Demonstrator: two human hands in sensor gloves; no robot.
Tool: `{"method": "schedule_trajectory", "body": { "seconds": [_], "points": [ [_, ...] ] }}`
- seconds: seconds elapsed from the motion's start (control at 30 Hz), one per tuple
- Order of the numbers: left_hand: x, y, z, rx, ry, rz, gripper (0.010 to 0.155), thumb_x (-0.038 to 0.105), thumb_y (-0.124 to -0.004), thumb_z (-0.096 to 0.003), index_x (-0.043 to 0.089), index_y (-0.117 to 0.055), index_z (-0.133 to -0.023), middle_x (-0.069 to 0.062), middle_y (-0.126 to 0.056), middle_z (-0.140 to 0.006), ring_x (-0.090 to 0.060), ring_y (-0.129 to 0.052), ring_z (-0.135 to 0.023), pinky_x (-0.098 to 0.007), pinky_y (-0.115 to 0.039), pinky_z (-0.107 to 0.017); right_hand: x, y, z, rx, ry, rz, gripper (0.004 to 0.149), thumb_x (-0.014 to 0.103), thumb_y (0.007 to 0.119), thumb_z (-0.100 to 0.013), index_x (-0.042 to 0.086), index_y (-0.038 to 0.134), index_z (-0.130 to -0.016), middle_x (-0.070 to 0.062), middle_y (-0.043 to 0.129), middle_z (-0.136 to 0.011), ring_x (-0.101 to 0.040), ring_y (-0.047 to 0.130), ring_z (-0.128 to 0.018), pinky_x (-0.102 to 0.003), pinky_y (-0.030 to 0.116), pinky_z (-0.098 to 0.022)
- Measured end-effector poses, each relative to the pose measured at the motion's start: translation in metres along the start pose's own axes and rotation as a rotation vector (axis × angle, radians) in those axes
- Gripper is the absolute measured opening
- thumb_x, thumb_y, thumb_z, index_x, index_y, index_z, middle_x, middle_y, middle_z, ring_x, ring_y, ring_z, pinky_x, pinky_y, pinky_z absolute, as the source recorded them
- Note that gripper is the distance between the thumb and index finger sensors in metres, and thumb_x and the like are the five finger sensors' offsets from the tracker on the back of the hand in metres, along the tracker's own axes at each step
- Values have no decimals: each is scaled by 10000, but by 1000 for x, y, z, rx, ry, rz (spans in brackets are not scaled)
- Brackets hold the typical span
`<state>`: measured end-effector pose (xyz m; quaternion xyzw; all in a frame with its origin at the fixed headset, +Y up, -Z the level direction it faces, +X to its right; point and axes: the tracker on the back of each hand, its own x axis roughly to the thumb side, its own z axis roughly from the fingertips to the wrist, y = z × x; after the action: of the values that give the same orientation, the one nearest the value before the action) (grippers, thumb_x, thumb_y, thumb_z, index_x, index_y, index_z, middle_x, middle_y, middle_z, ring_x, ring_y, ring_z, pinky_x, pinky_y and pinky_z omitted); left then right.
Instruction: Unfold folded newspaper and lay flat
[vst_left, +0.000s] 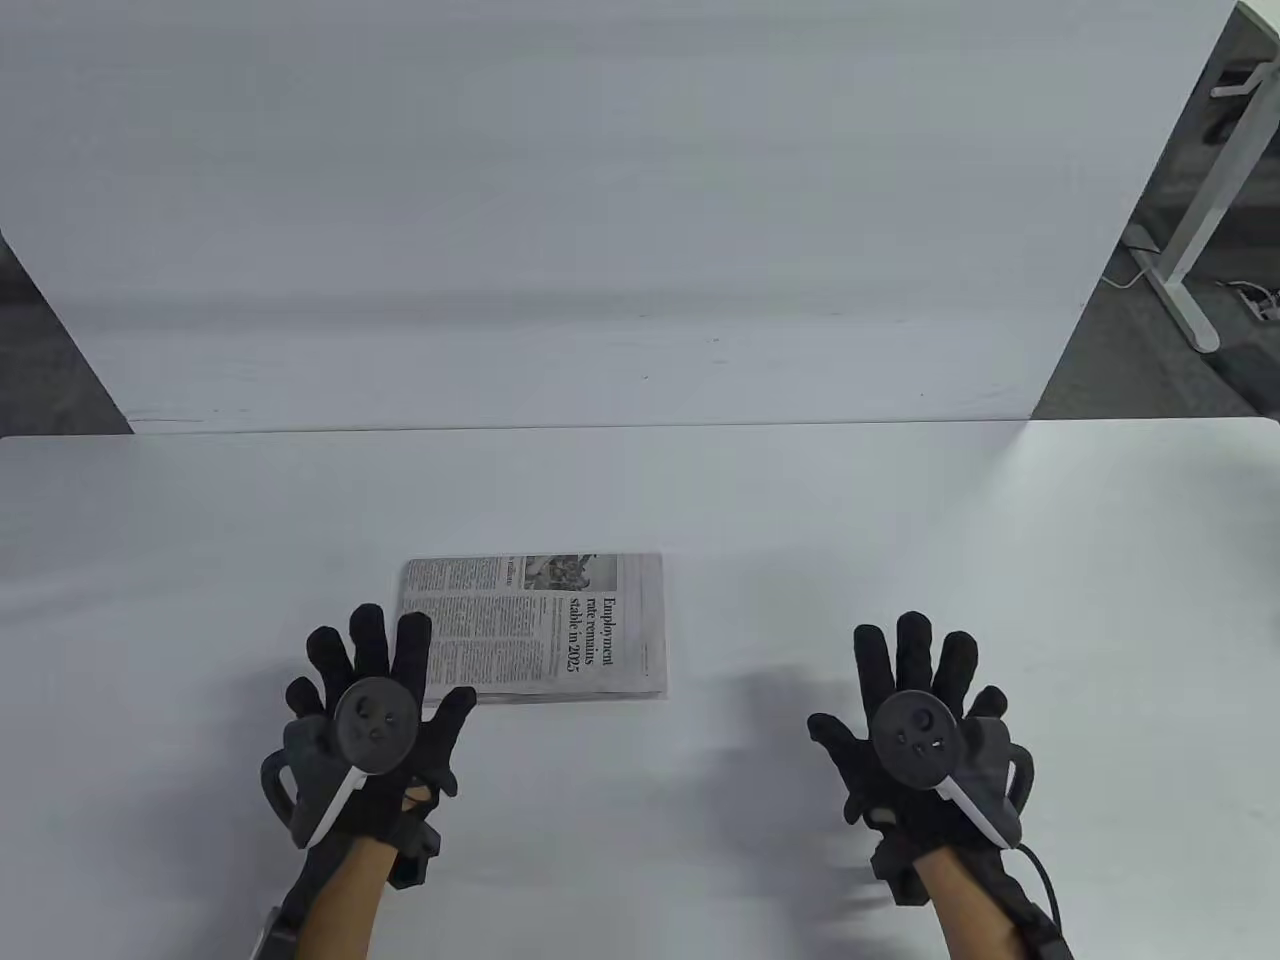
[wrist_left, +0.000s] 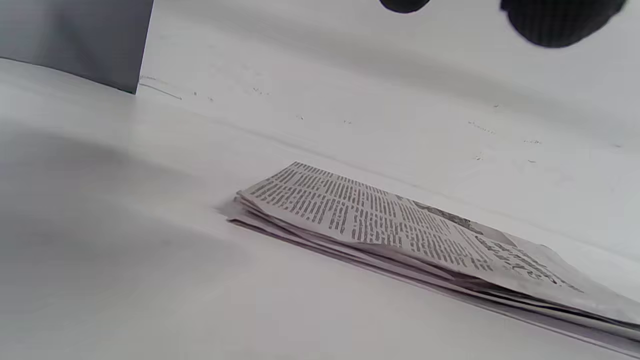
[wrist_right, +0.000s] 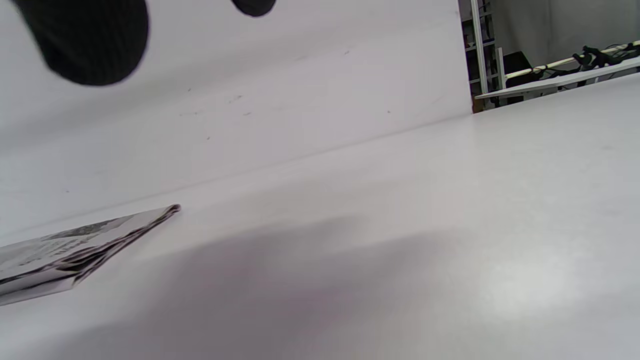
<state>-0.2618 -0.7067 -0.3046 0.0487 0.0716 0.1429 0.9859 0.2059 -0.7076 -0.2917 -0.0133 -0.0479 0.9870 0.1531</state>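
A folded newspaper (vst_left: 545, 625) lies flat on the white table (vst_left: 900, 520), printed side up with a headline on employment. It also shows in the left wrist view (wrist_left: 400, 235) and at the left edge of the right wrist view (wrist_right: 75, 250). My left hand (vst_left: 375, 680) hovers with fingers spread at the newspaper's near left corner, its fingertips over that edge; I cannot tell whether it touches the paper. My right hand (vst_left: 915, 690) is spread open and empty above the bare table, well to the right of the newspaper.
A white upright panel (vst_left: 600, 200) stands along the table's far edge. Beyond the panel's right end are a white table leg (vst_left: 1195, 230) and dark floor.
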Motion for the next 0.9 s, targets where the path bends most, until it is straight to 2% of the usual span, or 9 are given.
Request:
{"method": "schedule_trajectory", "body": {
  "seconds": [0.37,0.63,0.73,0.9],
  "points": [
    [-10,-2,2,-55,83,32,792,639,-681,-469,369,-349,-1136,-78,-219,-1242,-495,-192,-1142,-726,-240,-781,0,0,3,44,3,-54,884,625,755,-451,244,334,-1129,-197,136,-1200,-607,80,-1008,-839,254,-606],
    [-20,-10,-6,-101,194,-5,807,628,-692,-478,301,-376,-1144,-120,-325,-1240,-543,-359,-1132,-705,-349,-780,-1,0,2,50,10,-80,876,609,761,-454,234,344,-1127,-209,154,-1198,-615,101,-1006,-839,262,-602],
    [-22,-7,-23,-109,264,-16,821,628,-700,-477,281,-375,-1146,-124,-322,-1243,-568,-366,-1125,-698,-352,-785,-1,6,1,77,16,-84,874,604,763,-454,230,347,-1126,-211,163,-1197,-618,109,-1005,-840,265,-600],
    [-20,-8,-59,-150,380,-28,863,628,-724,-465,205,-394,-1142,-154,-426,-1209,-578,-570,-1050,-688,-429,-768,-3,8,-2,94,27,-88,868,599,762,-457,230,348,-1124,-216,165,-1196,-618,115,-1006,-839,265,-600]
  ]
}}
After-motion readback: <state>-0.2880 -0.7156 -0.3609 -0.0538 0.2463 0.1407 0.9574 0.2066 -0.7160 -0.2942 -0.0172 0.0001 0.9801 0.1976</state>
